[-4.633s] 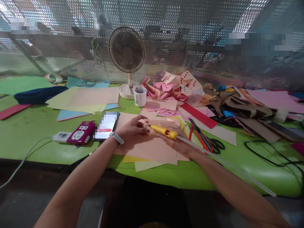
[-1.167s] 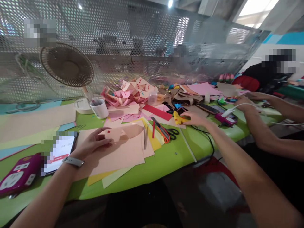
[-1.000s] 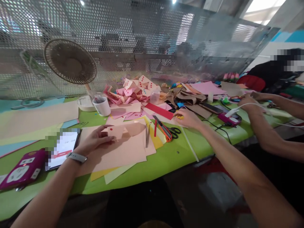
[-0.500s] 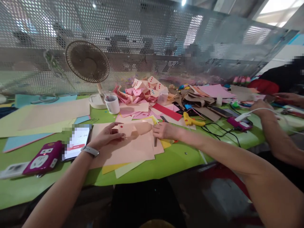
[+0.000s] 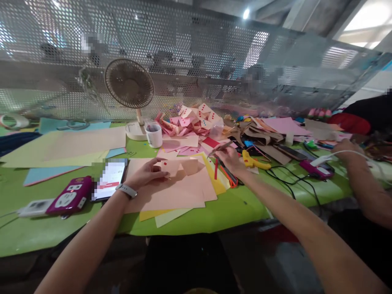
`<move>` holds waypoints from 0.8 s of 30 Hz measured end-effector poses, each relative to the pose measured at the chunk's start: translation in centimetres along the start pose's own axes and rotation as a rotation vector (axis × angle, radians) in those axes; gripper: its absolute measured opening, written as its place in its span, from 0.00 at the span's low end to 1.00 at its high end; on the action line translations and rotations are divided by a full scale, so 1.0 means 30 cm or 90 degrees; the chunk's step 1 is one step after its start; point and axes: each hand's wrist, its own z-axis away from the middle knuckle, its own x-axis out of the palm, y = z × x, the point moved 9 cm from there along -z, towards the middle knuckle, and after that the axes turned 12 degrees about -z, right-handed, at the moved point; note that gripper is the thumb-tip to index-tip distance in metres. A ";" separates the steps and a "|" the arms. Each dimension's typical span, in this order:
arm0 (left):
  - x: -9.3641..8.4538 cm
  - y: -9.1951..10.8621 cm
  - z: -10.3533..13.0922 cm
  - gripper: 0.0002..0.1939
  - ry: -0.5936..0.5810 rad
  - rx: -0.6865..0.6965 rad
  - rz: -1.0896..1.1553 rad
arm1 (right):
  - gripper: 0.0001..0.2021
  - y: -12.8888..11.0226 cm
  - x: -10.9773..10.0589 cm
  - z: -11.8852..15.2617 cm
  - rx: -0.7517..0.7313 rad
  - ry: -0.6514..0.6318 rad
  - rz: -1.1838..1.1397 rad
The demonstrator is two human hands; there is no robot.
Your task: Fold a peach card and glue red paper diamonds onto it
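Left hand on a dotted card, right hand on a slim grey tool

The fingers and thumb of the left hand [image 5: 148, 173] close on the near-left end of a pale folded card [image 5: 173, 168] marked with red, over pale pink sheets [image 5: 171, 196]. The fingers of the right hand [image 5: 230, 160] pinch a slim grey tool [image 5: 221, 147], its tip pointing left, above the paper's far-right side. Below that hand lies a cutter [image 5: 229, 174]; just right is a yellow glue gun [image 5: 255, 162]. A phone [image 5: 110, 179] lies beside the left wrist. Farther back stand a white cup [image 5: 153, 135], a fan [image 5: 130, 83] and a heap of dotted paper pieces [image 5: 196, 119]. Another person's hand [image 5: 349, 150] is at far right.
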 end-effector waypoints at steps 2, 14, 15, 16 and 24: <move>-0.003 0.004 0.003 0.32 0.010 -0.006 -0.008 | 0.09 0.049 0.023 -0.016 0.088 0.005 -0.038; 0.005 0.009 0.000 0.32 -0.002 -0.017 0.003 | 0.12 0.114 0.066 -0.047 0.273 -0.092 0.044; 0.006 0.008 0.000 0.32 -0.005 -0.015 0.002 | 0.12 0.120 0.066 -0.047 0.282 -0.085 0.040; 0.006 0.008 0.001 0.32 -0.006 -0.014 0.002 | 0.12 0.127 0.069 -0.048 0.292 -0.083 0.033; 0.007 0.013 0.003 0.31 -0.003 -0.020 -0.004 | 0.09 0.147 0.085 -0.043 0.326 -0.088 -0.024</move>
